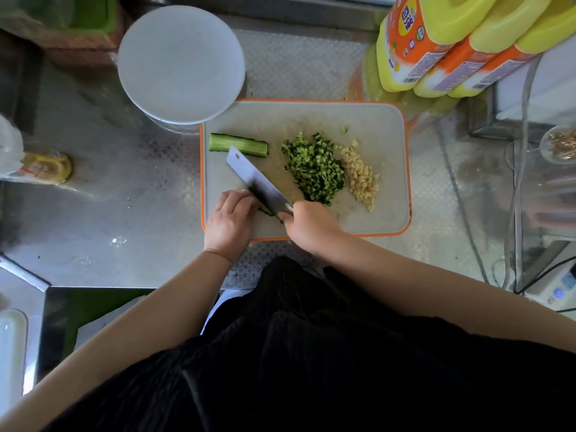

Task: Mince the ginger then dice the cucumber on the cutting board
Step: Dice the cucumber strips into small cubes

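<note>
On the steel tabletop (124,182), my right hand (307,224) grips the cleaver (257,180); my left hand (229,215), fingers curled, pins a cucumber strip (266,209).

Soft daylight, glare on steel counter (103,169) (edges warped, blurred)

Steel counter (124,198) (patterned), cutting board (374,126), white plate (180,63), yellow bottles (436,42)

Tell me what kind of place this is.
Probably a working kitchen prep area: a textured steel counter, a cutting board with diced cucumber, and big yellow jugs stacked alongside.
</note>
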{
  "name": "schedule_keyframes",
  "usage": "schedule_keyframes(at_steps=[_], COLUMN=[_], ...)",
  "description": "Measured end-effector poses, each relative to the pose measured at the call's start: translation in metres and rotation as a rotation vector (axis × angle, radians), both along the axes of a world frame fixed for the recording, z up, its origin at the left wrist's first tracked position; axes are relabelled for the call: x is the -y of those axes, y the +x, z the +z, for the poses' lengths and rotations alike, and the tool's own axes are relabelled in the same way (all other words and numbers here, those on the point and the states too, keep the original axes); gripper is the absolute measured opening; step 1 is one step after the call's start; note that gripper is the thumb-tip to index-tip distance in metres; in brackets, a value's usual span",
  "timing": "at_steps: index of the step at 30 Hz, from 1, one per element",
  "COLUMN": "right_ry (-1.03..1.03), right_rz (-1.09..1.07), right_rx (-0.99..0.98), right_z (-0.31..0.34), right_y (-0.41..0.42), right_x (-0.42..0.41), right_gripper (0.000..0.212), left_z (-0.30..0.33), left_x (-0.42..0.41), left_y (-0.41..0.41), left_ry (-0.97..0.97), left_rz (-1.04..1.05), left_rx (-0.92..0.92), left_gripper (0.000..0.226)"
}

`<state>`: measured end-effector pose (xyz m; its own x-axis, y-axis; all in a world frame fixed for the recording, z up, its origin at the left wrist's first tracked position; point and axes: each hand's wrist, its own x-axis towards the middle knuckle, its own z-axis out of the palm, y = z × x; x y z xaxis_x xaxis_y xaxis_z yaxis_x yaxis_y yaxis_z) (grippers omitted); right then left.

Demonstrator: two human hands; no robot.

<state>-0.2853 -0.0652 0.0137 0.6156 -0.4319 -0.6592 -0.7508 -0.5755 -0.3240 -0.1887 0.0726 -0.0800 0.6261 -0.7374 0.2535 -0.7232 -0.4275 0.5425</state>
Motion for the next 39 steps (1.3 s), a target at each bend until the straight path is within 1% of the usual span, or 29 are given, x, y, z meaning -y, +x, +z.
schedule_keyframes(at_steps=[3,6,12,14,16,19,22,25,28,30,33,34,35,36,38,39], right_ry=[-0.014,-0.061,-0.100,-0.090,-0.067,-0.005,0.037,0.046,0.056,0.051,0.050,0.053,0.049,0.038,0.008,0.000], right_rz=[0.013,0.069,0.118,0.094,0.066,0.018,-0.028,-0.051,-0.078,-0.069,-0.116,-0.128,-0.118,-0.084,0.022,0.069], right_rx=[0.024,0.029,0.012,0.002,0.003,0.004,0.017,0.030,0.053,0.062,0.115,0.138,0.154,0.160,0.149,0.145], right_z=[0.003,0.005,0.003,-0.001,-0.003,0.000,0.004,0.010,0.016,0.018,0.021,0.022,0.025,0.027,0.031,0.031], right_y=[-0.005,-0.008,-0.003,0.000,0.004,0.006,0.003,-0.003,-0.008,-0.008,-0.010,-0.012,-0.015,-0.018,-0.028,-0.034], right_x=[0.002,-0.005,-0.009,-0.011,-0.011,-0.004,0.003,0.010,0.014,0.012,0.009,0.009,0.010,0.010,0.009,0.007], right_gripper=[0.037,0.033,0.025,0.025,0.029,0.035,0.037,0.038,0.042,0.042,0.036,0.032,0.028,0.026,0.029,0.031], left_z=[0.001,0.001,0.003,0.005,0.006,0.007,0.006,0.013,0.027,0.037,0.044,0.046,0.050,0.056,0.077,0.088], left_x=[0.000,-0.001,-0.001,0.000,0.000,-0.001,-0.004,-0.006,-0.008,-0.004,0.004,0.003,0.003,0.002,0.003,0.004], left_y=[-0.001,0.001,0.000,0.000,0.000,0.000,0.002,0.000,-0.004,-0.007,-0.005,-0.002,0.000,0.002,0.005,0.008], left_ry=[-0.004,0.003,0.028,0.045,0.062,0.082,0.106,0.094,0.060,0.104,0.241,0.243,0.201,0.115,-0.094,-0.161], left_rz=[0.007,0.015,0.012,0.007,0.006,-0.008,-0.049,-0.054,-0.108,-0.169,-0.181,-0.161,-0.125,-0.072,0.070,0.122], left_rx=[0.001,0.001,-0.032,-0.037,-0.037,-0.040,-0.031,-0.037,0.048,0.096,0.064,0.053,0.045,0.051,0.078,0.090], left_gripper=[0.015,0.011,0.017,0.016,0.014,0.019,0.016,0.016,0.020,0.027,0.031,0.030,0.027,0.022,0.015,0.015])
